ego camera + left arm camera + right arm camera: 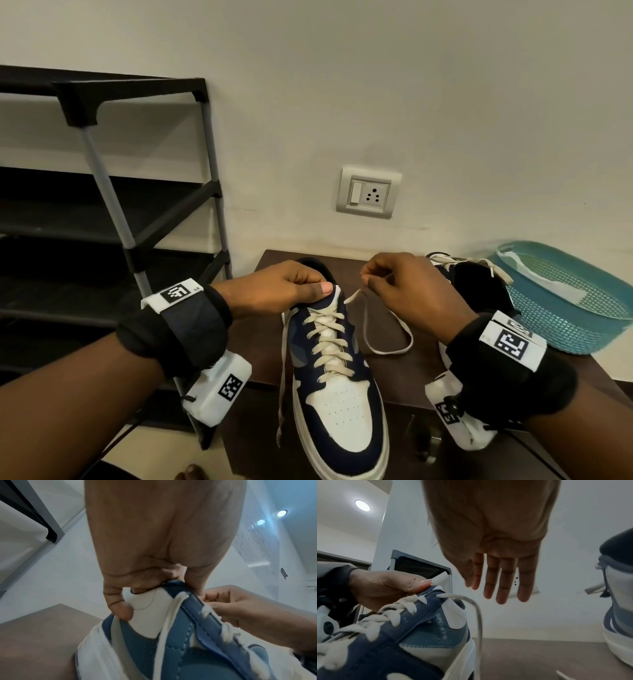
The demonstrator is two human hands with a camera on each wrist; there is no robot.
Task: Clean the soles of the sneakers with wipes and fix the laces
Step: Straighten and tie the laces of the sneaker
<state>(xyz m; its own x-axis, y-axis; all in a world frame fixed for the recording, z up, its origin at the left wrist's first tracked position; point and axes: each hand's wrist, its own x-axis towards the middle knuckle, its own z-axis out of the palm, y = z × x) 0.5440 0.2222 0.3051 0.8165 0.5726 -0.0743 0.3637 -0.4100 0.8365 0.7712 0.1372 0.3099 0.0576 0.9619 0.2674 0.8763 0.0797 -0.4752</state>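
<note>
Sneaker (337, 387) being laced stands upright at the lower centre of the head view, on the dark brown table (404, 373), toe toward the viewer. The second sneaker (469, 284) sits right of centre, partly hidden behind the right hand, just beside the teal basket (582, 329) at the right edge.

The left hand (284, 287) grips the collar and tongue at the top of the near sneaker; the left wrist view shows the thumb on one side of the collar and the fingers curled over the other. This hold steadies the shoe and should keep it flat on the table.

The right hand (407, 287) appears in the head view to pinch the lace (387, 329) between thumb and forefinger near its tip. In the right wrist view the fingers look extended and the pinch is not visible, so the hold is judged from the head view alone. The lace loops slack across the table from the uppermost eyelet on the right side of the shoe.

Judged step: drawing the free end through and taking up slack before tying.

- Pull along the line of the eyelet, not across it, so the upper does not pucker.
- Keep the lace flat; a twist here stays in the finished lacing.
- Match the length to the other free end (282, 370), which hangs down the left side of the shoe over the table edge.
- Keep the left thumb on the tongue so that it stays centred.
</note>
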